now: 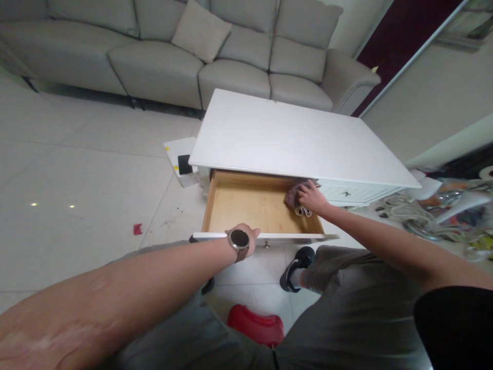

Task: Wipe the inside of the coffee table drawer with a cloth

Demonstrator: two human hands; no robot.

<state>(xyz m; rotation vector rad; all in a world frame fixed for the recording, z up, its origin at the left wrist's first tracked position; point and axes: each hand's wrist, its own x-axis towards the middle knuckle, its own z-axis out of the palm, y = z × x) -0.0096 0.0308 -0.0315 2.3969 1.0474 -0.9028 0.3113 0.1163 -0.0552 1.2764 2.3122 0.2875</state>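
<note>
A wooden drawer (246, 203) stands pulled out of the white coffee table (292, 139). My left hand (246, 237), with a watch at the wrist, is closed over the top edge of the drawer's white front panel; its fingers are partly hidden. Inside the drawer's right side, my right hand (313, 198) rests with bent fingers on a crumpled brownish-purple cloth (292, 196), gripping it. A looped white cord (303, 211) pokes out from under the cloth and hand. The rest of the drawer bottom shows bare wood.
A grey sofa (162, 56) with a cushion (201, 31) runs behind the table. Cables and clutter (435, 221) lie on the floor at right. A white board with a black item (185, 164) lies left of the table. Near my feet is a red stool (256, 325).
</note>
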